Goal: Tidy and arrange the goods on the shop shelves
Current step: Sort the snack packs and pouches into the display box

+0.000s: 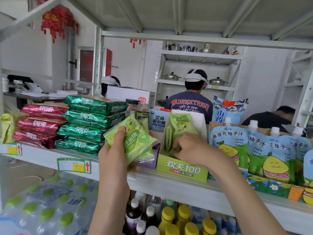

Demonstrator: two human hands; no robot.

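Note:
My left hand (112,153) grips a small stack of light green snack packets (133,139), held just in front of the shelf edge. A green display box (182,168) stands on the white shelf (169,182), with more green packets (176,131) upright inside it. My right hand (189,150) reaches into that box, its fingers curled among the packets there. A purple box (150,160) sits half hidden behind the packets in my left hand.
Stacks of green (91,124) and red (40,124) foil biscuit packs lie left of the box. Blue spouted juice pouches (254,150) stand to the right. Bottles (169,219) and shrink-wrapped water (47,204) fill the shelf below. People stand beyond the shelf.

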